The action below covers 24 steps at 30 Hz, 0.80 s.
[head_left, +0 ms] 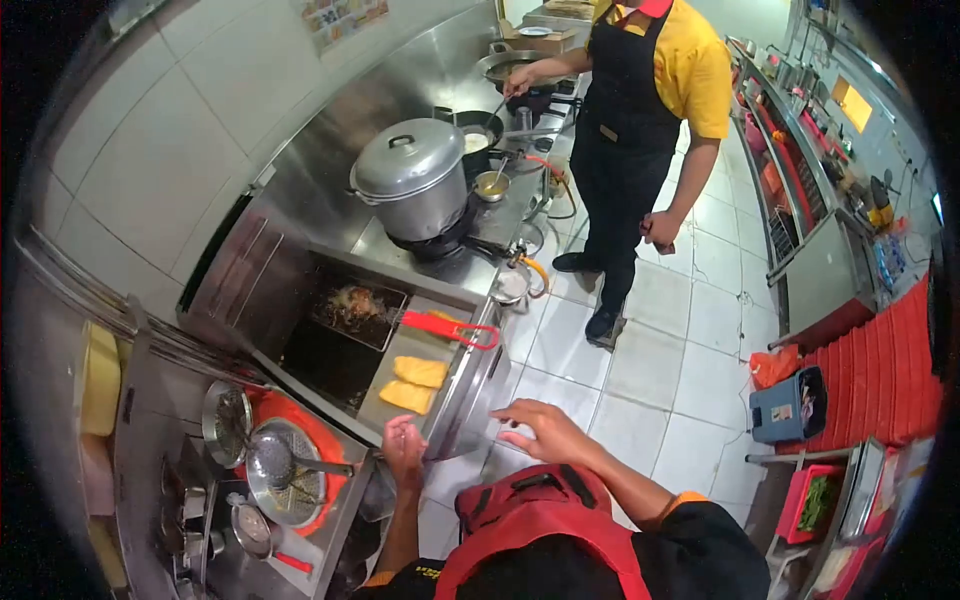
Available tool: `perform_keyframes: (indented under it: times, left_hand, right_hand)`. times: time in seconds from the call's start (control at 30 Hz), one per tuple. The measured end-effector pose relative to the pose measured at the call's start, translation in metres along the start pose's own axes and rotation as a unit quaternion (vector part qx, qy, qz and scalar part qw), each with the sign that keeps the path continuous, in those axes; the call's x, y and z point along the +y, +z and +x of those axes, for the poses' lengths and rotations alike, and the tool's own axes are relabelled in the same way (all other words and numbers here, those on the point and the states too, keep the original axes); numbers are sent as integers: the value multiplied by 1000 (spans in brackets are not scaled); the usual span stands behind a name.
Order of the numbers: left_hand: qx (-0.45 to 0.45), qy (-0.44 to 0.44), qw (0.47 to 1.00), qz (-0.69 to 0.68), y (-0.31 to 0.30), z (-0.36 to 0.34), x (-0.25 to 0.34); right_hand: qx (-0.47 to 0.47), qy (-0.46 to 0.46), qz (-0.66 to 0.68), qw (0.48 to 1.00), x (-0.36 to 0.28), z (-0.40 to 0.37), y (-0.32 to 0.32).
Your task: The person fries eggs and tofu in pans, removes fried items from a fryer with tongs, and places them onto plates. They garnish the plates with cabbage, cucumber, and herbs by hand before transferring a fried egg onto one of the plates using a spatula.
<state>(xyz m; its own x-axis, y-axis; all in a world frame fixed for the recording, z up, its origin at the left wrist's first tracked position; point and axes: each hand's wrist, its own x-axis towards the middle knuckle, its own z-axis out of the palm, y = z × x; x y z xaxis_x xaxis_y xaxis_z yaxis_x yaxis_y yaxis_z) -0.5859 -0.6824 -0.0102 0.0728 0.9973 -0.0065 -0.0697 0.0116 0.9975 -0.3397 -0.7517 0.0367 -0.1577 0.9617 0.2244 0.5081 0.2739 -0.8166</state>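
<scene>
My left hand is at the front edge of the fryer, just below two yellow, flat pieces of food on the metal ledge. Its fingers are loosely curled, and nothing shows in them. Over the floor to the right, my right hand is empty with its fingers stretched out. A fryer basket with a red handle sits in the dark oil of the fryer, with browned food frying in it. The handle rests across the ledge, apart from both hands.
A large lidded pot stands on the stove behind the fryer. A co-worker stirs a black pan. At left are a colander and a skimmer. Red stacked trays and a grey bin stand at right.
</scene>
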Motion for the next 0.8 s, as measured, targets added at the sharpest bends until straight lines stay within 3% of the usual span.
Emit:
perform_keyframes:
  times: [0.07,0.13,0.27,0.33,0.47,0.53,0.63,0.67,0.73,0.77,0.8]
  left_hand:
    - [-7,-5,999,-31,33,6,-12]
    - [6,-1,999,45,61,13,-19]
    - [62,-14,993,101,88,29,-33]
    - [71,7,996,59,96,39,-37]
    - [185,-76,979,25,104,73,-51]
    - [277,-129,950,-64,111,90,-54]
    - [241,-195,937,-161,115,121,-55]
    - [245,-197,935,-164,109,127,-62]
    - [224,-117,961,-117,97,140,-87]
    - [308,-141,937,-81,94,144,-100]
    - [316,-142,935,-81,98,144,-94]
  right_hand:
    - [9,33,33,999,23,-11,-35]
    - [19,86,14,996,39,-13,-67]
    - [25,73,58,995,63,4,-98]
    - [12,60,60,996,74,17,-106]
    - [-16,41,62,997,94,44,-117]
    - [-29,41,94,994,105,56,-124]
    - [-35,63,105,992,120,73,-145]
    - [-42,86,111,989,125,75,-152]
    - [-46,103,116,987,147,85,-164]
    - [-43,120,125,984,156,88,-169]
    - [-51,118,126,984,162,91,-174]
